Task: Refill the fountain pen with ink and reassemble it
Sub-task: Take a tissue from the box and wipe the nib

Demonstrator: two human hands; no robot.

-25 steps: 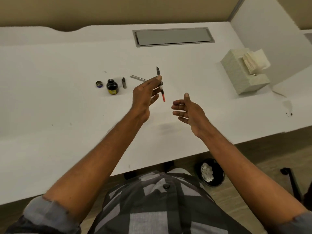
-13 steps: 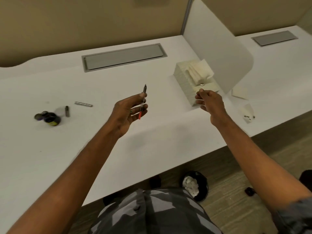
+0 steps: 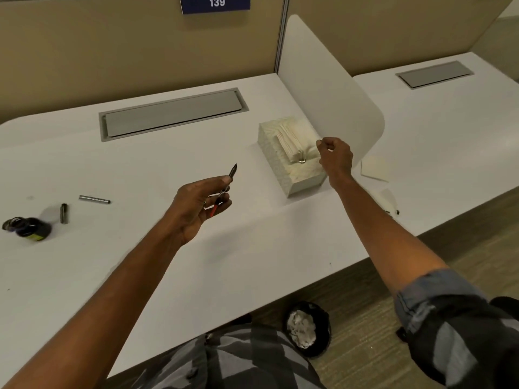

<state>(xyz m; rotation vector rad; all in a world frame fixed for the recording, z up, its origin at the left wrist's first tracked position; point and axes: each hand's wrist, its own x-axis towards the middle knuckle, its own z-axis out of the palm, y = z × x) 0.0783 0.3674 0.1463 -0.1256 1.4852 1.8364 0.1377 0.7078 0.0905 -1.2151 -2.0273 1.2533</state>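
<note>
My left hand (image 3: 200,204) holds the pen's nib section (image 3: 232,172) above the white desk (image 3: 252,234), nib pointing up and away, with a red converter at its lower end. My right hand (image 3: 335,157) is closed at the right side of the tissue box (image 3: 280,164), fingers pinched at the edge of a tissue. The silver pen barrel (image 3: 94,199) lies on the desk to the left, a short dark pen part (image 3: 64,213) beside it. The ink bottle (image 3: 32,228) stands at the far left with its cap (image 3: 11,222) next to it.
A white divider panel (image 3: 331,88) rises just behind the tissue box. Used tissues (image 3: 375,168) lie on the desk right of it. A grey cable hatch (image 3: 171,113) sits at the back. A black bin (image 3: 307,328) with crumpled paper stands on the floor below the desk edge.
My right hand reached from mid-desk to the tissue box and closed at a tissue. My view swung right and up. The left hand keeps holding the nib section.
</note>
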